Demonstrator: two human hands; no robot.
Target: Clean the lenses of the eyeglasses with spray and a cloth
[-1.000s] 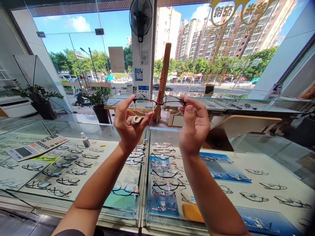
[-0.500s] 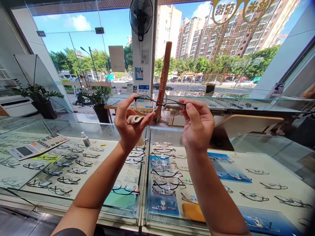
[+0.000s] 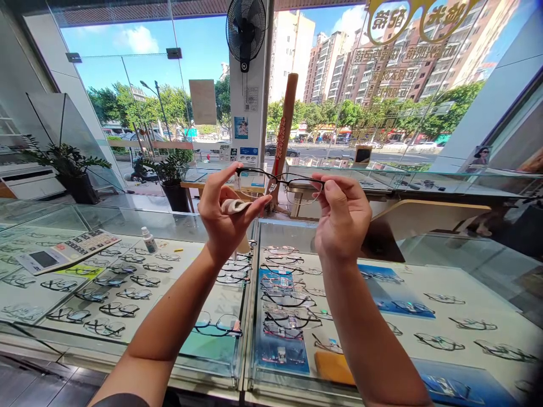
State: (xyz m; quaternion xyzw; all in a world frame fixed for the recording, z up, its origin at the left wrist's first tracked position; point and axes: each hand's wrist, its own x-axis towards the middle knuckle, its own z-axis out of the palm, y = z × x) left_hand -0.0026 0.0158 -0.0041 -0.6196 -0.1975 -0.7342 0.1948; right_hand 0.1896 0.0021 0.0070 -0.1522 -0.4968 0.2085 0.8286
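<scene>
Head view: at left, a desk calculator (image 3: 68, 252) rests toward the left end of a glass-topped display table (image 3: 247, 345), with a small white bottle (image 3: 149, 241) to its right. A person's left hand (image 3: 223, 213) grips the left end of a pair of browline eyeglasses (image 3: 275, 179), index finger at the corner and thumb by the bridge, a folded beige cloth (image 3: 235, 207) tucked in the palm. The frame is lifted clear of the table, seen against its far edge, long axis running from one grip to the other and dipping slightly rightward. The right hand (image 3: 341, 217) pinches the opposite end between thumb and fingers. Neither hand is nearer overall, though the left thumb alone reaches the bridge.
</scene>
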